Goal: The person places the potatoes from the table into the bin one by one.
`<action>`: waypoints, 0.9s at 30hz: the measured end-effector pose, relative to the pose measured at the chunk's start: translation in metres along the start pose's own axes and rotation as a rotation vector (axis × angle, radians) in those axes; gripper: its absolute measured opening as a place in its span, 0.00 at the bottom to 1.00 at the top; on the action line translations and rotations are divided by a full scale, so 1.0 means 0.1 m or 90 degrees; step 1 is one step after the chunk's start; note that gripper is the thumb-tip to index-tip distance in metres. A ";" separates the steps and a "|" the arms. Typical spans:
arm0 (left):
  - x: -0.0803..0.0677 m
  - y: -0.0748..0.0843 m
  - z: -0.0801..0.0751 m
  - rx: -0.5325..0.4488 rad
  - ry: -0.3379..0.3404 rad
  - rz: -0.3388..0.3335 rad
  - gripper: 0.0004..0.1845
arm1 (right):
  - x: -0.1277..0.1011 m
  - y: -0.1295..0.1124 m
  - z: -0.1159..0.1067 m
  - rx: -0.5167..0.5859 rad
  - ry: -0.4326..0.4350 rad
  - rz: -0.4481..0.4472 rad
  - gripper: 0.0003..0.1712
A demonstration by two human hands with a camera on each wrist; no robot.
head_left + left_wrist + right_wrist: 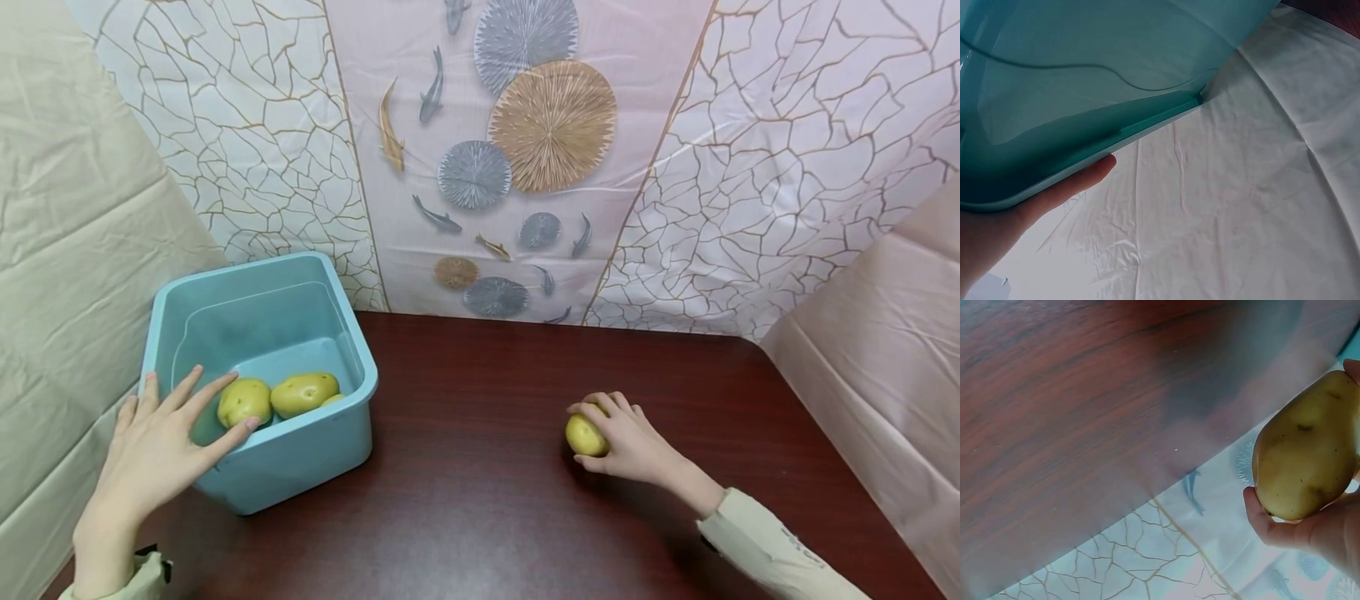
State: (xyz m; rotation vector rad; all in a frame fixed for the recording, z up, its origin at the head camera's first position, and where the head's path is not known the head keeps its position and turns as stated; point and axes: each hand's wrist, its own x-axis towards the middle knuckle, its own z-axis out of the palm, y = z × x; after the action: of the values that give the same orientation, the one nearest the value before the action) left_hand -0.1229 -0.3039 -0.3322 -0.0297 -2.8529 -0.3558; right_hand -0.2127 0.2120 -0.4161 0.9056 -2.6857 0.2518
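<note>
On the right side of the table, my right hand (636,442) grips a yellow potato (585,436). The right wrist view shows the potato (1307,447) closer, with dark eyes in its skin and fingers at both its ends. At the left stands a light blue plastic bin (307,467). Inside it lie a rounded potato (244,401), a longer potato (304,393) and a sliver of a third, mostly hidden by the near wall. Over the bin's near-left edge, my left hand (150,458) spreads its fingers. In the left wrist view, one straight finger (1075,184) lies along the rim.
A dark red-brown wooden table (465,467) stretches between the bin and my right hand. Behind it hangs a patterned cloth (480,108) with fish and round leaf shapes. Plain beige cloth (60,250) drapes the left side, close to the bin, and also the right.
</note>
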 end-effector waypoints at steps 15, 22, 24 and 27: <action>0.00 0.00 0.00 0.001 -0.001 -0.001 0.38 | 0.08 -0.13 -0.01 0.010 0.011 -0.011 0.34; -0.01 0.00 0.00 0.003 0.006 0.001 0.38 | 0.13 -0.18 -0.01 0.016 0.008 -0.013 0.34; -0.01 0.00 0.00 0.003 0.007 0.001 0.38 | 0.14 -0.19 -0.01 0.017 0.008 -0.014 0.34; -0.01 0.00 0.00 0.003 0.006 0.001 0.38 | 0.16 -0.21 0.00 0.018 0.008 -0.017 0.34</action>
State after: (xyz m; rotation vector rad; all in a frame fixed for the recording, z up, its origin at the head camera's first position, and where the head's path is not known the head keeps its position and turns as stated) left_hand -0.1223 -0.3038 -0.3325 -0.0299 -2.8436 -0.3480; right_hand -0.2116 0.1867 -0.4090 0.9456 -2.6632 0.2892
